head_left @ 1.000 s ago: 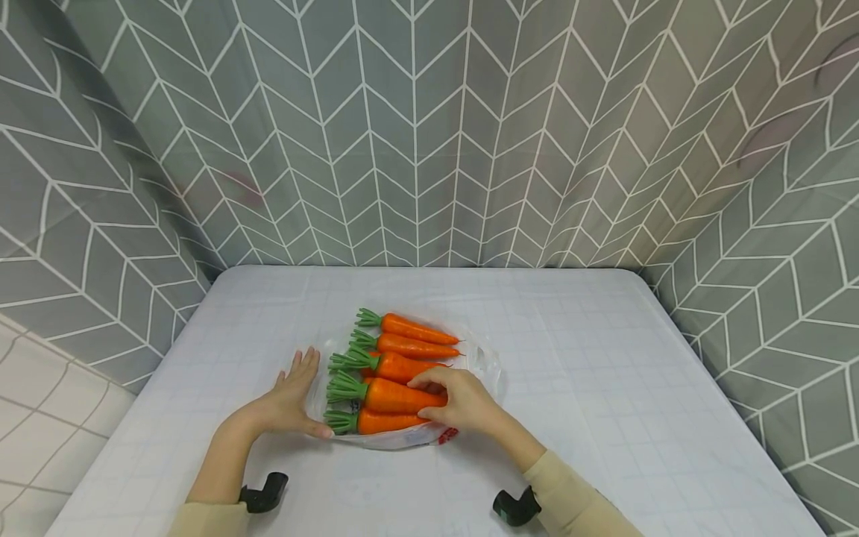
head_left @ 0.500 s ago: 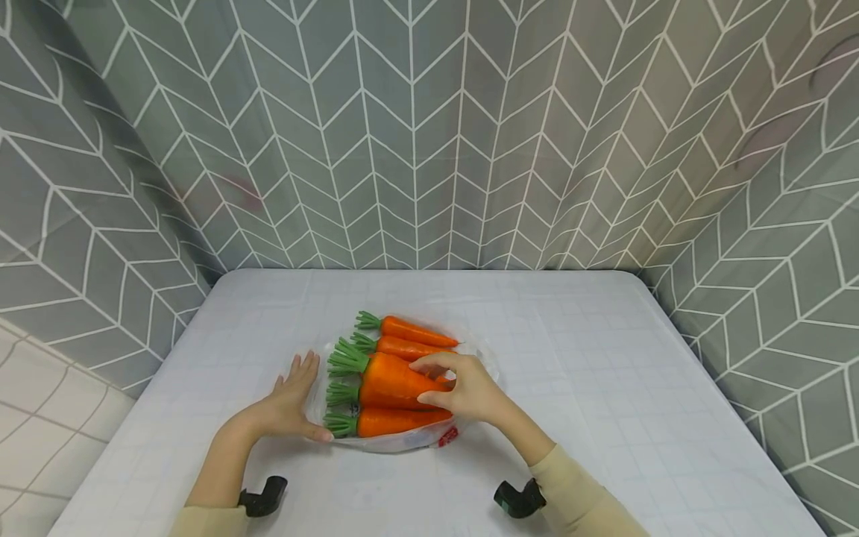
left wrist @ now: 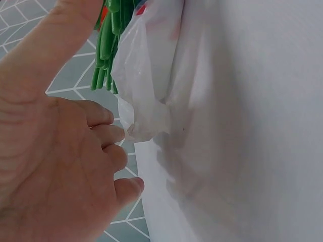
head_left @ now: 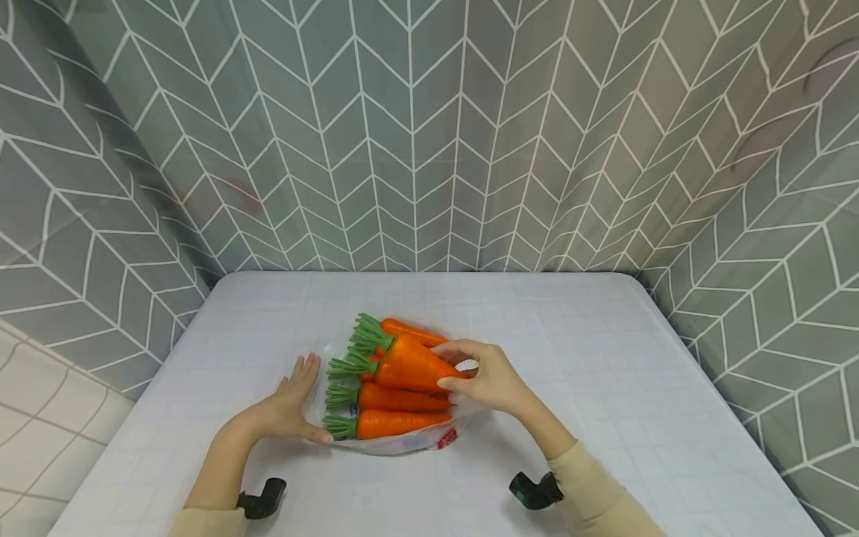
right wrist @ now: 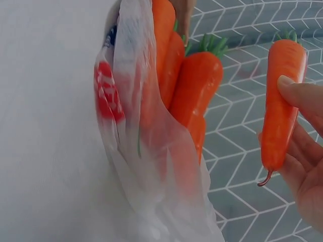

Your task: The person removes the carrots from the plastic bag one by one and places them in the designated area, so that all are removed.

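Observation:
My right hand [head_left: 488, 379] pinches an orange carrot [head_left: 412, 364] with a green leafy top between thumb and fingers. In the right wrist view this carrot [right wrist: 281, 101] is raised apart from the others, its thin root tip pointing down. Several more carrots [head_left: 406, 423] lie side by side on a thin white plastic bag [head_left: 389, 446], green tops toward the left; the held one overlaps those at the back. My left hand [head_left: 287, 409] rests at the bag's left edge, fingers spread and thumb near its front corner. In the left wrist view its fingers are beside the bag [left wrist: 139, 85].
A white cloth with a faint grid covers the table [head_left: 590, 388]. Behind and at the sides hangs a grey curtain [head_left: 436, 149] with white zigzag lines. Each wrist carries a small black camera mount [head_left: 265, 498]. Pale tiles [head_left: 54, 418] show at the left.
My right hand has picked up a carrot from the middle of the row and moved it back and to the right, over the rear carrots. The left hand has stayed in place.

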### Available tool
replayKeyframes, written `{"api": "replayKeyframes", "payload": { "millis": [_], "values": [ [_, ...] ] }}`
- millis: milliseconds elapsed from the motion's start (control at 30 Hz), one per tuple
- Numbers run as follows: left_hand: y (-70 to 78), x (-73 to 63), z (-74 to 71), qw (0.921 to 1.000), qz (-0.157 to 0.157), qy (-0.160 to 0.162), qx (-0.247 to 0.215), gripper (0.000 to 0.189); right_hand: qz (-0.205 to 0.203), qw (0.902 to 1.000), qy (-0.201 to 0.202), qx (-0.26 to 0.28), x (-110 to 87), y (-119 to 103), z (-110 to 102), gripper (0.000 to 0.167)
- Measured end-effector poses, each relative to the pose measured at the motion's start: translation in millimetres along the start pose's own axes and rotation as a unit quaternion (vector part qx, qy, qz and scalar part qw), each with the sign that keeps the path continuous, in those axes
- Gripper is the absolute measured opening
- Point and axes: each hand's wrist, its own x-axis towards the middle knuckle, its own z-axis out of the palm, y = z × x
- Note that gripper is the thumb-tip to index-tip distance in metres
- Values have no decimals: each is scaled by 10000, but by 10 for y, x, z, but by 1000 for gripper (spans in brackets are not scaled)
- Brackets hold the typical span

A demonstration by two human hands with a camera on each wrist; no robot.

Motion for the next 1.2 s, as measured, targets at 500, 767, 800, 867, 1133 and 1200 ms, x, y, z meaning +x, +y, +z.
{"api": "replayKeyframes", "payload": {
  "millis": [500,767,800,867,1133,1200],
  "values": [
    [-20,16,12,10000,3,-29,-39,135,27,9995,310,89,-134,47,-278,39],
    [-70,35,11,9998,-98,-146,-133,137,37,9979,622,-170,-229,56,-477,38],
    [-77,35,13,9997,-103,-146,-142,137,61,9977,655,-178,-241,56,-500,38],
    [-90,36,19,9996,-149,-144,-177,138,84,9973,700,-228,-265,59,-544,38],
    [-120,43,42,9997,-118,-103,-171,138,236,9955,855,-335,-332,73,-676,38],
    [-119,43,42,9997,-125,-115,-171,138,274,9950,893,-366,-345,54,-703,39]
  ]
}}
